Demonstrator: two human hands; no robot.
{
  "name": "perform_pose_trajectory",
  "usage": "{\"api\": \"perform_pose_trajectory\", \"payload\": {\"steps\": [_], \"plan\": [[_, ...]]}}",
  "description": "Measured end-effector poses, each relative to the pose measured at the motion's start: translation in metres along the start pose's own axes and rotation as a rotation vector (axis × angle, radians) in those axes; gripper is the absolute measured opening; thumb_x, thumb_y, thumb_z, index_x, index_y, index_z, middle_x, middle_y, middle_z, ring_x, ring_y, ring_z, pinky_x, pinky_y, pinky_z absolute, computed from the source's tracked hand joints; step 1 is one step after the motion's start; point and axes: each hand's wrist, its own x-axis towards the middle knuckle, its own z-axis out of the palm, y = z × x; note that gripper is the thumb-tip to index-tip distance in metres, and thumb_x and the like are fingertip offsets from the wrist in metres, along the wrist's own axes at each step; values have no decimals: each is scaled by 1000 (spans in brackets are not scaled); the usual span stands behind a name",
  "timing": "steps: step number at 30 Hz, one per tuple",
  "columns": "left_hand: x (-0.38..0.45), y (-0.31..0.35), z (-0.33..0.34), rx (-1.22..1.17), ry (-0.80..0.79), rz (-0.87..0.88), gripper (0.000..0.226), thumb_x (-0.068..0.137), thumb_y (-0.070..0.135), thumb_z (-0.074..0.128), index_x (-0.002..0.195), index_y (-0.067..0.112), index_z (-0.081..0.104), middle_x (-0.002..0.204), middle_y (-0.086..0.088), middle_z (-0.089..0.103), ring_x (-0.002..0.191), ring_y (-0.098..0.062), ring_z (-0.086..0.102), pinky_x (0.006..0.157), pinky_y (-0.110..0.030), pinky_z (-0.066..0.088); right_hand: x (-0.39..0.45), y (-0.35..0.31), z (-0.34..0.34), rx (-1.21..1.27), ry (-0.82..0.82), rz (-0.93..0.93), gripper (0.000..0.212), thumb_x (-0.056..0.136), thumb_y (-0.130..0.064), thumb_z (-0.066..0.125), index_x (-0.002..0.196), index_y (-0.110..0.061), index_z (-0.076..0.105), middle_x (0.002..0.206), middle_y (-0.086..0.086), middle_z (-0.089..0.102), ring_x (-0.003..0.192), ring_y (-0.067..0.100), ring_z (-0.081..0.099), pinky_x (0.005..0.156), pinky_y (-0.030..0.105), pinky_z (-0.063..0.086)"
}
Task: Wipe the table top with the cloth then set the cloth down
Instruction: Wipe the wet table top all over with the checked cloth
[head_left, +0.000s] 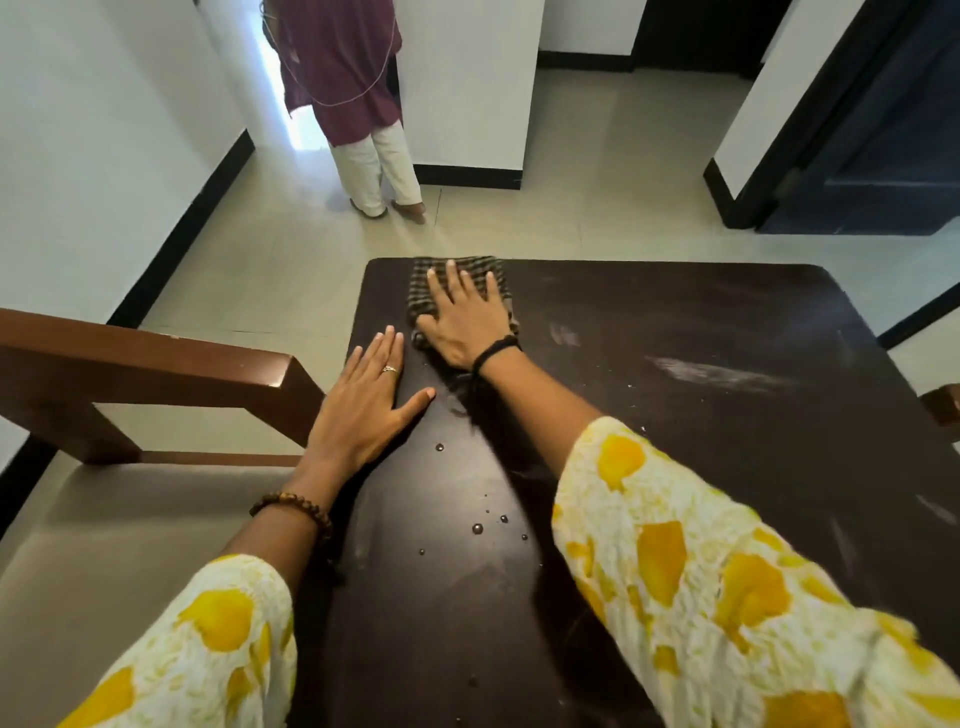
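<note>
Wiping is the step in hand, as we judge it. Our right hand (462, 317) lies flat on the cloth (460, 291), fingers spread and pressing it down onto the table (675, 467). The cloth is a dark checked one, folded, and it sits at the far edge of the table top, reaching just past our right fingertips and bunching a little under the heel of the palm. Our left hand (366, 410) rests bare on the table just beside the near left corner of the cloth, fingers together and straight, thumb held out to the side; it grips nothing and seems only to steady us.

Behind our left thumb, nearer to us, several water drops (478, 528) bead on the dark surface. Well to the right of our right fingers pale smears (711, 374) and small crumbs show that this side is not yet clean. So we judge the job far from done.

The next move calls for keeping the palm flat and drawing the cloth back toward us or across to the right, over the smears and then the drops, with steady downward pressure. Setting the cloth down comes after that.
</note>
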Motion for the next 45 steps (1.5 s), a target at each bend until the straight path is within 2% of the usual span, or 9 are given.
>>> {"api": "perform_pose_trajectory", "payload": {"steps": [3, 9, 13, 22, 26, 31, 35, 42, 45], "plan": [[1, -3, 1, 43, -22, -2, 91, 76, 73, 5, 146, 16, -4, 151, 2, -10, 135, -3, -12, 110, -21, -12, -22, 48, 0, -11, 23, -4, 61, 99, -44, 22, 151, -15, 5, 159, 8, 0, 146, 20, 5, 116, 47, -2], [1, -1, 3, 67, -13, -20, 91, 77, 73, 4, 146, 16, -3, 153, 1, -7, 136, -3, -12, 111, -22, -11, -65, 178, -8, 41, 21, 337, 60, 100, -40, 24, 151, -13, 6, 159, 9, 3, 146, 22, 7, 115, 50, -1], [0, 0, 2, 85, -3, -23, 89, 77, 72, 2, 146, 16, -4, 153, 1, -8, 135, -3, -13, 110, -22, -12, -53, 158, -5, 29, 41, 404, 60, 100, -41, 22, 151, -15, 5, 158, 13, 4, 145, 28, 9, 115, 51, -4], [3, -4, 3, 27, -3, -26, 93, 76, 73, 8, 146, 13, -7, 155, -4, -6, 137, -5, -11, 110, -19, -12, -9, -12, 6, -4, 44, 43, 58, 99, -47, 21, 151, -25, 9, 159, 9, 4, 146, 25, 8, 115, 49, -8], [3, -2, 3, 48, -15, -33, 96, 74, 75, 5, 147, 13, -5, 155, -3, -7, 135, -3, -14, 108, -18, -13, -29, 51, 8, 0, 75, 52, 57, 100, -43, 22, 151, -22, 9, 159, 4, 5, 146, 21, 11, 115, 50, -3], [4, -1, 3, 74, -1, -26, 96, 74, 76, 3, 146, 13, -4, 154, -3, -8, 135, -5, -14, 109, -21, -12, -75, 183, 0, 30, 95, 403, 59, 100, -41, 24, 150, -14, 10, 159, 6, 8, 145, 20, 12, 115, 50, 2], [2, 1, 3, 55, 7, -39, 92, 79, 73, 7, 144, 11, -10, 153, -4, -10, 136, -6, -14, 110, -22, -10, -77, 179, 1, 66, 142, 534, 60, 100, -40, 26, 150, -11, 13, 158, 12, 11, 144, 28, 16, 116, 49, 6], [1, 1, 0, -26, 13, -49, 77, 93, 51, 31, 146, 8, -5, 155, -10, -1, 142, -14, -2, 114, -28, -2, -43, 14, 11, 58, 58, 131, 60, 100, -42, 24, 151, -18, 5, 159, 9, 2, 146, 26, 7, 117, 45, -1], [-3, 6, -5, 40, 110, -73, 72, 96, 43, 34, 147, 4, 3, 154, -16, 7, 142, -24, 8, 115, -35, 6, -61, 21, 12, 64, 30, -3, 57, 100, -40, 24, 151, -19, 7, 159, 4, 4, 146, 21, 9, 117, 44, 0]]}}
